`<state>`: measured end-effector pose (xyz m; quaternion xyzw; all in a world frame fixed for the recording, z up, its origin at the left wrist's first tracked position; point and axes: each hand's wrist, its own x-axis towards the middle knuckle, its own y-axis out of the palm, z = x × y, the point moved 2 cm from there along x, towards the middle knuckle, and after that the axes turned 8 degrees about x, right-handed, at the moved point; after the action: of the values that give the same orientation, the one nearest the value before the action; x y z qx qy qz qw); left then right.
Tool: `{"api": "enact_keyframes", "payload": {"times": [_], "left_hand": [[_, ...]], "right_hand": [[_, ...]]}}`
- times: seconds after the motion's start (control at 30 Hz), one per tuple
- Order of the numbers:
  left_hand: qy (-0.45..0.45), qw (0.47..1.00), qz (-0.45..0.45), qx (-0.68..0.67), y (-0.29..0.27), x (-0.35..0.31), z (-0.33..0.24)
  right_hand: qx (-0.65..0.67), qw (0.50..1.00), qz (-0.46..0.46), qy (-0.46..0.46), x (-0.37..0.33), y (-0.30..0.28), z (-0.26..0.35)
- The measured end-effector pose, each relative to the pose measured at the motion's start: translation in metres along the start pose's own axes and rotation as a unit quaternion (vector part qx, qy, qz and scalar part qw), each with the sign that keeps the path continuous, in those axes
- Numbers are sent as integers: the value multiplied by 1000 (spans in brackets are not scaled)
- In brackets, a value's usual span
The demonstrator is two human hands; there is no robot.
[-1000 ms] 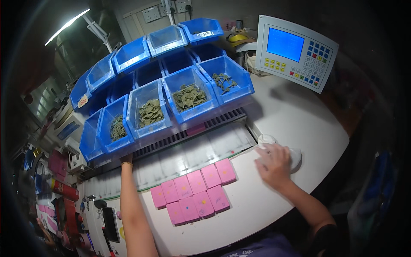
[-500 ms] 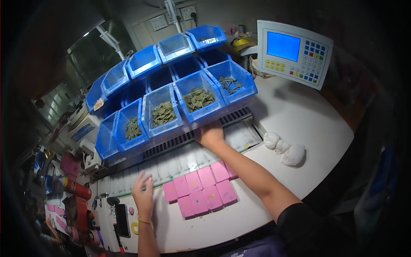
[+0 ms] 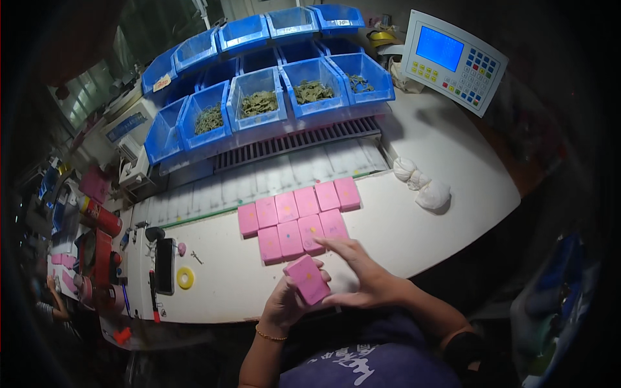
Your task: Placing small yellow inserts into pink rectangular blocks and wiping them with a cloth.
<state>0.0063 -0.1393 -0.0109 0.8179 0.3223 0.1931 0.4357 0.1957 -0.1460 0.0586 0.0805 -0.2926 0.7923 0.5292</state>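
Note:
A pink rectangular block [image 3: 308, 282] with a small yellow mark rests in my left hand [image 3: 288, 299], the fingers closed around its sides. Close to its right side is my right hand [image 3: 362, 275], fingers spread and thumb apart, the thumb tip near the block's lower corner. Whether that thumb touches the block I cannot tell. Just beyond both hands, two rows of similar pink blocks [image 3: 286, 208] lie side by side on the white table [image 3: 388, 226]. Some carry small coloured marks.
Blue bins [image 3: 261, 102] stand in tiers at the back, several holding greenish flat pieces. Below them runs a dark slotted strip [image 3: 297, 142]. A control panel [image 3: 453, 61] and a white cloth bundle [image 3: 424, 187] are on the right. Phone [image 3: 165, 265] and yellow tape roll [image 3: 185, 278] lie left.
My right hand has come back from below the bins toward my body. My left hand, empty before, has moved right and nearer and now holds a pink block. The view has shifted.

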Motion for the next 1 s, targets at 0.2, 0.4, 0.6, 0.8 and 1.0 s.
{"api": "enact_keyframes", "payload": {"times": [0.2,0.4,0.6,0.8,1.0], "left_hand": [[147,857,-281,406,20,-12,10],[143,659,-365,641,26,-16,19],[152,615,-375,677,19,-9,24],[181,580,-393,690,17,-11,30],[231,535,-344,736,22,-7,38]], "right_hand": [[8,995,78,-55,-92,60,-14],[-143,981,133,15,-120,93,-34],[-67,992,97,-37,-113,84,-24],[-66,986,-152,14,-72,37,-9],[181,954,-133,200,-44,43,-33]]}}
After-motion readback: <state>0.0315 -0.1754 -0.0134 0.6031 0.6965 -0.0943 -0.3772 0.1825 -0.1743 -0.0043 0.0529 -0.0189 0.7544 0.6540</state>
